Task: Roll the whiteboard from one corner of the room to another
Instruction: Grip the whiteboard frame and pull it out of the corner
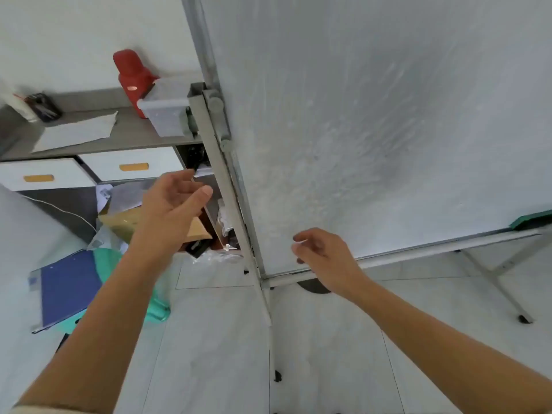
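The whiteboard (388,121) fills the right and upper part of the view, its smeared white face close in front of me. A grey metal upright (222,180) of its stand runs down the board's left edge to a foot with a black caster (277,375). My left hand (173,201) is open, fingers apart, just left of that upright and not touching it. My right hand (321,252) hovers with loosely curled fingers in front of the board's lower left corner, holding nothing.
A grey cabinet (125,135) with white drawers stands close behind the board's left edge, carrying a red flask (131,76) and a clear plastic box (167,112). A blue folder (68,288) and papers lie piled at the left. Another stand leg (507,294) reaches across the pale tiled floor.
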`<state>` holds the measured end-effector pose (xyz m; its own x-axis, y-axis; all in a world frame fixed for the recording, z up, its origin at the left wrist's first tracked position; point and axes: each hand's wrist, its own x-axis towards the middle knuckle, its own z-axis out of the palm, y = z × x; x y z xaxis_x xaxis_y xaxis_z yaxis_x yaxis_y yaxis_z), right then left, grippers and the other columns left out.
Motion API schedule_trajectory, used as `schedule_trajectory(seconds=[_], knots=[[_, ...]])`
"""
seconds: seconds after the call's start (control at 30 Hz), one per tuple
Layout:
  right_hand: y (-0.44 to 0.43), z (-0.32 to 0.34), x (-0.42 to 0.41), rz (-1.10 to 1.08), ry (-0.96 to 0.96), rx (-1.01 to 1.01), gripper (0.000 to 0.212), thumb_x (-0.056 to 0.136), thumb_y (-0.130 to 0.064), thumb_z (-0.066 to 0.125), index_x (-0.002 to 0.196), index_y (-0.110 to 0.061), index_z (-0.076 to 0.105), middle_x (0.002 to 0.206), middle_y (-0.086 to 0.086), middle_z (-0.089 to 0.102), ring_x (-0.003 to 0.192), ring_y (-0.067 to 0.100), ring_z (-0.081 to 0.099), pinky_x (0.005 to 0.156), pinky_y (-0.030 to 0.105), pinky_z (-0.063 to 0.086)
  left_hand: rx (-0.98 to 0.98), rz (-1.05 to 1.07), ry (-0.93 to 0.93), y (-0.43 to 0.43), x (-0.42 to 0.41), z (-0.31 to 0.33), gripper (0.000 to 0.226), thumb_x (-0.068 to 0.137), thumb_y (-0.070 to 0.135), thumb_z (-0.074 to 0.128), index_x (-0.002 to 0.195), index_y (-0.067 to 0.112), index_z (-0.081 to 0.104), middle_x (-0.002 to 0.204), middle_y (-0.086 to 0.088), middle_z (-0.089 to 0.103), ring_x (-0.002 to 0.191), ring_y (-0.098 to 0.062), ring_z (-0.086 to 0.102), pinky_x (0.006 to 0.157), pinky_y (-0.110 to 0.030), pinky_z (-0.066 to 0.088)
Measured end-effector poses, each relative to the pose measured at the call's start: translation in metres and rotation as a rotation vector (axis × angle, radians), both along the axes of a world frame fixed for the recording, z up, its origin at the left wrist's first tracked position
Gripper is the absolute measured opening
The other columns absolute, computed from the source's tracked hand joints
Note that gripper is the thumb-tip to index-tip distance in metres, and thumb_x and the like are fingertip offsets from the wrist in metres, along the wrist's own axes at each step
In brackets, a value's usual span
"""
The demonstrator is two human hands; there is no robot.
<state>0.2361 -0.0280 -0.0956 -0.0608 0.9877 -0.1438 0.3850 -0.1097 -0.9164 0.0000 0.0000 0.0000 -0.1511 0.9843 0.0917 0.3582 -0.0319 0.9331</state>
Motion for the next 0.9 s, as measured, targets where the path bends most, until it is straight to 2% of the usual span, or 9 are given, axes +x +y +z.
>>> schedule_trajectory(seconds=[0.1, 0.17, 0.3, 0.4, 0.43, 0.5, 0.57, 0.77, 0.9], knots=[[0.033, 0.008, -0.028, 0.035, -0.119, 0.086, 0.028, 0.085, -0.036, 0.063, 0.109, -0.021, 0.063, 0.088, -0.004, 0.070, 0.079, 0.013, 0.065, 0.077, 0.028, 0.051, 0.016, -0.020, -0.032, 0.022, -0.001, 0.013, 0.066, 0.080, 0.027, 0.074, 0.138, 0.018, 0.045, 0.129, -0.003, 0.062, 0.112, -0.018, 0.063, 0.097, -0.039, 0.051], [0.054, 0.012, -0.050, 0.068, -0.179, 0.101, 0.036, 0.084, -0.037, 0.064, 0.115, -0.020, 0.060, 0.097, -0.003, 0.069, 0.087, 0.014, 0.065, 0.081, 0.030, 0.051, -0.011, -0.080, -0.085, 0.037, 0.002, 0.020, 0.071, 0.075, 0.025, 0.078, 0.137, 0.016, 0.046, 0.128, -0.004, 0.063, 0.113, -0.019, 0.064, 0.099, -0.040, 0.050], [0.074, 0.015, -0.085, 0.161, -0.317, 0.109, 0.047, 0.082, -0.040, 0.063, 0.122, -0.016, 0.056, 0.114, 0.003, 0.067, 0.101, 0.021, 0.064, 0.083, 0.031, 0.051, -0.017, -0.151, -0.077, 0.062, 0.000, 0.019, 0.059, 0.072, 0.020, 0.081, 0.124, 0.016, 0.053, 0.120, -0.001, 0.068, 0.110, -0.018, 0.065, 0.101, -0.043, 0.049], [0.078, 0.010, -0.107, 0.148, -0.401, 0.145, 0.039, 0.084, -0.041, 0.062, 0.111, -0.014, 0.056, 0.099, 0.004, 0.069, 0.083, 0.019, 0.064, 0.061, 0.023, 0.043, -0.014, -0.201, -0.050, 0.077, 0.000, 0.016, 0.053, 0.074, 0.016, 0.078, 0.122, 0.013, 0.055, 0.115, -0.002, 0.068, 0.107, -0.015, 0.065, 0.096, -0.036, 0.051], [0.078, 0.009, -0.112, 0.113, -0.429, 0.157, 0.039, 0.084, -0.042, 0.061, 0.108, -0.013, 0.056, 0.095, 0.004, 0.068, 0.078, 0.019, 0.061, 0.059, 0.024, 0.040, 0.003, -0.211, -0.032, 0.079, 0.000, 0.014, 0.050, 0.076, 0.015, 0.077, 0.121, 0.012, 0.056, 0.111, 0.000, 0.069, 0.102, -0.011, 0.065, 0.090, -0.029, 0.051], [0.075, 0.008, -0.120, 0.038, -0.485, 0.175, 0.039, 0.085, -0.046, 0.059, 0.103, -0.011, 0.054, 0.086, 0.002, 0.062, 0.074, 0.020, 0.055, 0.063, 0.028, 0.038, 0.038, -0.229, 0.001, 0.080, 0.001, 0.013, 0.044, 0.079, 0.014, 0.075, 0.119, 0.011, 0.058, 0.103, 0.006, 0.068, 0.094, -0.001, 0.063, 0.077, -0.015, 0.047], [0.070, 0.005, -0.123, -0.025, -0.513, 0.179, 0.040, 0.086, -0.049, 0.058, 0.097, -0.012, 0.051, 0.081, 0.000, 0.056, 0.072, 0.021, 0.053, 0.064, 0.029, 0.038, 0.052, -0.250, 0.037, 0.078, -0.002, 0.009, 0.042, 0.078, 0.017, 0.075, 0.117, 0.012, 0.060, 0.103, 0.006, 0.069, 0.095, -0.002, 0.064, 0.072, -0.012, 0.046], [0.037, -0.013, -0.129, -0.130, -0.478, 0.182, 0.044, 0.086, -0.049, 0.058, 0.111, -0.014, 0.052, 0.097, 0.003, 0.068, 0.085, 0.022, 0.064, 0.072, 0.032, 0.048, 0.079, -0.343, 0.057, 0.060, -0.011, -0.001, 0.039, 0.078, 0.020, 0.076, 0.114, 0.011, 0.065, 0.109, -0.004, 0.072, 0.101, -0.017, 0.068, 0.083, -0.020, 0.051], [0.014, -0.017, -0.137, -0.164, -0.486, 0.214, 0.045, 0.087, -0.049, 0.057, 0.116, -0.015, 0.055, 0.101, 0.004, 0.069, 0.091, 0.024, 0.066, 0.077, 0.033, 0.050, 0.088, -0.371, 0.062, 0.039, -0.014, 0.003, 0.038, 0.078, 0.019, 0.076, 0.113, 0.010, 0.066, 0.108, -0.005, 0.072, 0.100, -0.017, 0.068, 0.083, -0.021, 0.052]])
